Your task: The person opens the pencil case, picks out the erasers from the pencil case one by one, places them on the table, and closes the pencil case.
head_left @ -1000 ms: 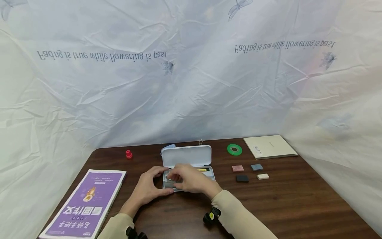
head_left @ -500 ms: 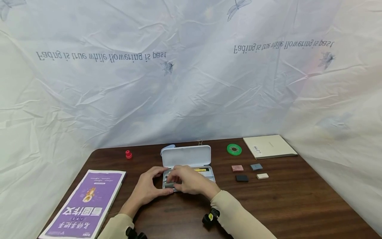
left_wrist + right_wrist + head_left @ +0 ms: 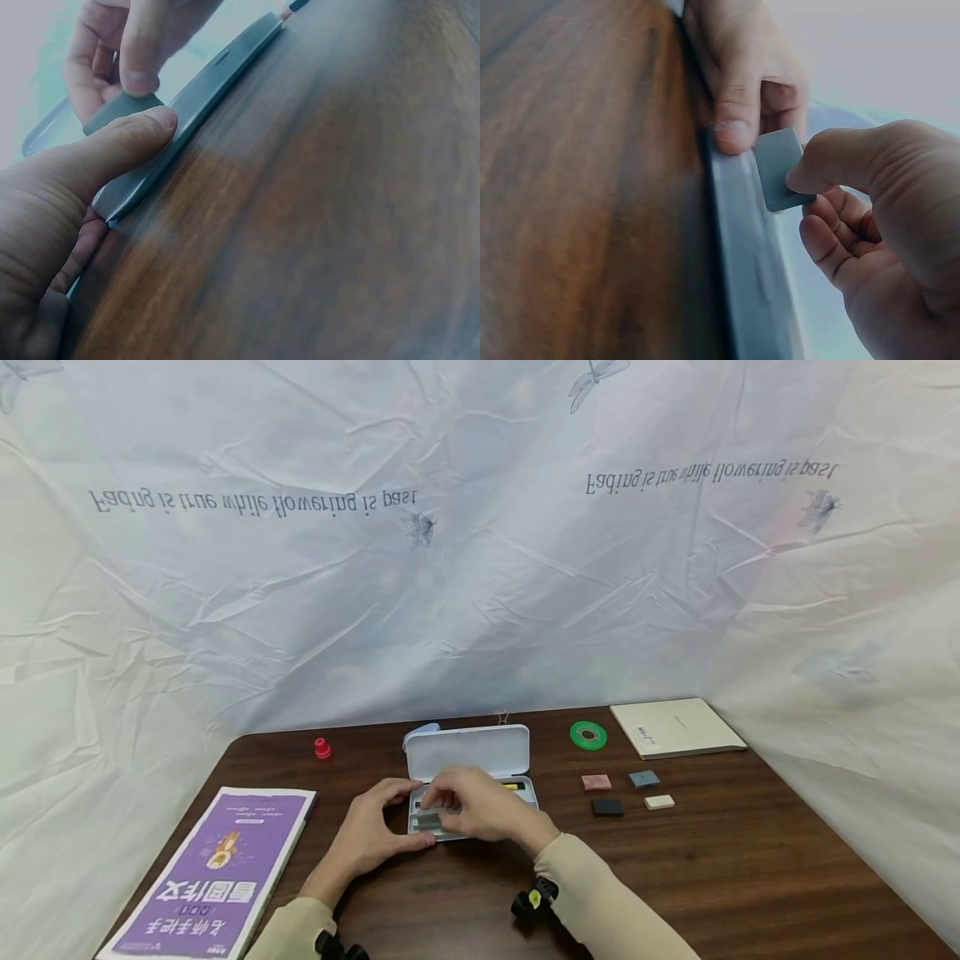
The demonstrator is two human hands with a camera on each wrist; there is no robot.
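A pale blue pencil case [image 3: 468, 752] stands open at the middle of the table, lid raised. My left hand [image 3: 367, 831] grips its left end, with the thumb on the near rim and fingers round the far side. In the right wrist view, my right hand [image 3: 900, 202] pinches a small grey-green eraser [image 3: 778, 166] between thumb and fingers, tilted at the near rim beside the left thumb. The left wrist view shows the same eraser [image 3: 124, 109] partly behind that thumb. A yellow and black pen or pencil [image 3: 514, 786] lies in the case, mostly hidden by the right hand.
Pink [image 3: 596, 782], blue [image 3: 643, 779], black [image 3: 607, 808] and white [image 3: 659, 802] eraser-like blocks lie right of the case. A green disc [image 3: 588, 735] and a cream notebook [image 3: 678, 727] are behind them. Leftward are a purple book [image 3: 213, 868] and a red piece [image 3: 322, 748].
My right hand dips slightly over the case's left part, then rises a little, with the eraser at its fingertips. The left hand keeps its grip on the case.
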